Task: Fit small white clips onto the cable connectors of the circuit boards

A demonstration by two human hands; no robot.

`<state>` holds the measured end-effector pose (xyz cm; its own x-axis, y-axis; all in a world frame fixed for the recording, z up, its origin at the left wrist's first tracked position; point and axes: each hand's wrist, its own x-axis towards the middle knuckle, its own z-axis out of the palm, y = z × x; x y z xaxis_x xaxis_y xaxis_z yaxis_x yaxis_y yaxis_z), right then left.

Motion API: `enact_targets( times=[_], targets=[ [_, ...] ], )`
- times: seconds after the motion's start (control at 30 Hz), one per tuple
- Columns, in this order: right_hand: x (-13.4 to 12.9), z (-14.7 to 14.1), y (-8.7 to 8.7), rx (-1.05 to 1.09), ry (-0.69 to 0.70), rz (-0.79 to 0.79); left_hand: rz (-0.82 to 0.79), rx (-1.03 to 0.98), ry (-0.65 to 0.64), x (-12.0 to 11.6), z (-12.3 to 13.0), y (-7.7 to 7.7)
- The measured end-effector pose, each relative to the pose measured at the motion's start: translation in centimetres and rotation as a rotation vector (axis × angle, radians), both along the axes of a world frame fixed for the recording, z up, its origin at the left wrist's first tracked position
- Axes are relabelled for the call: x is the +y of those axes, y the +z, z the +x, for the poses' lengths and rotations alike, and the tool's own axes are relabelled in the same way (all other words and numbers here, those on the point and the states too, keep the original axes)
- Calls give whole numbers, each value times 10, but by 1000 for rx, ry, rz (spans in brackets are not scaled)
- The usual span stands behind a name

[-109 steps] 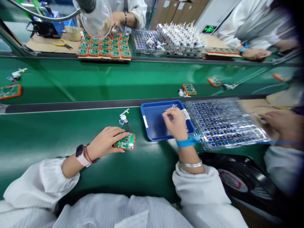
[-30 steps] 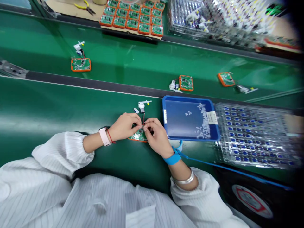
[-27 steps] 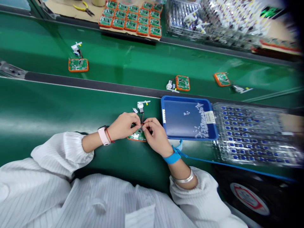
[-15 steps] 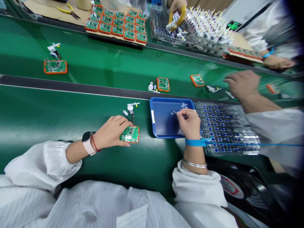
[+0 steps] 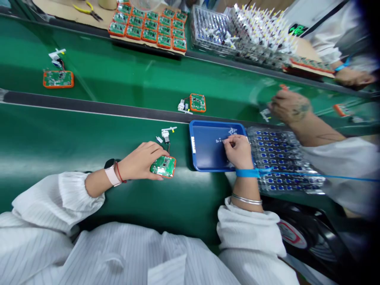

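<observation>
My left hand (image 5: 143, 161) grips a green circuit board in an orange frame (image 5: 163, 166) by its left side, on the green work surface. A wire runs from the board up to a small white part with a yellow tip (image 5: 166, 135). Over the blue tray (image 5: 204, 158), my right hand (image 5: 239, 150) has its fingertips pinched together near its floor. Tiny white pieces (image 5: 219, 140) lie beside those fingertips, and more sit at the tray's far right. Whatever is between the fingers is too small to make out.
Right of the tray stands a clear plastic tray of blue parts (image 5: 274, 158). A co-worker's hand (image 5: 292, 106) reaches over the belt (image 5: 133, 85), which carries several framed boards, one nearby (image 5: 197, 103). Beyond are rows of boards (image 5: 150, 24), yellow pliers (image 5: 88, 10) and stacked clear trays (image 5: 210, 29).
Boards on the belt have shifted left. The co-worker's hand at right has moved left onto a board there. The gloved hand over the far trays has gone. My hands stay nearly still.
</observation>
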<state>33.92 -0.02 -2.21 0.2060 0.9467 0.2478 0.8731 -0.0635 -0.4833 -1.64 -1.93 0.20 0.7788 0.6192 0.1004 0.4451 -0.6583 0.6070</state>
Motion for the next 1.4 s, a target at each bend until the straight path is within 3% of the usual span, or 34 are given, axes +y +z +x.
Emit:
enact_targets(
  times=[0.13,0.23,0.3,0.4,0.6,1.03,1.2,1.3,1.4],
  targets=[
    [-19,-55,26,129,117,81,-63,-140,104,-1,6,4],
    [-43,-119,41,310,421,98,-99,-283,235,-3,13,7],
    [-55,-152,41,386,516,52,-118,-339,266,-4,15,8],
    [-63,-173,32,460,517,18,-148,-367,253,-6,16,7],
    [-62,-165,23,479,538,-83,-202,-338,265,-5,14,5],
    [-56,-166,18,444,517,-194,-118,-195,260,-2,21,2],
    [-57,-167,32,352,542,-85,-104,-189,289,-4,14,4],
    [-48,-137,44,259,453,121,2,-88,194,-9,2,4],
    [-30,-79,40,165,166,231,105,25,46,-14,-6,4]
  ],
)
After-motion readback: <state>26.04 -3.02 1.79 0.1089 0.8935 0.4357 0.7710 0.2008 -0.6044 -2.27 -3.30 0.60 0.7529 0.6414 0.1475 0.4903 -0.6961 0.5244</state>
